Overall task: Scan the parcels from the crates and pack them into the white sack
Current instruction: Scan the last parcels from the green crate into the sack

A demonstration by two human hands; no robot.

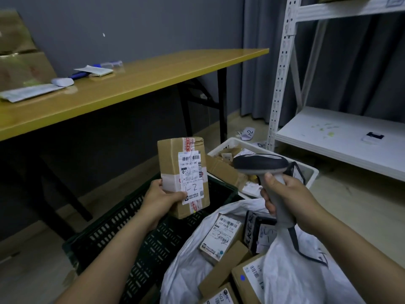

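Your left hand [161,199] grips the box [183,175] upright above the dark crate [140,233], label facing you, so the scanner [262,166] clenched in your right hand [289,197] can read it before it goes into the sack [291,277].

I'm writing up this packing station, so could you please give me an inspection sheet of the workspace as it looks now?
Surface: yellow table carries papers, pens and a white mouse.
Job's things: labelled parcel marked 1-2; white sack open with several parcels inside; dark crate; white crate holding parcels.
Clutter: paper slips on the floor.
Grippers: left hand holds the parcel upright; right hand grips the scanner.
Cables: scanner cable hangs over the sack.
Surroundings: white shelving, grey curtain.
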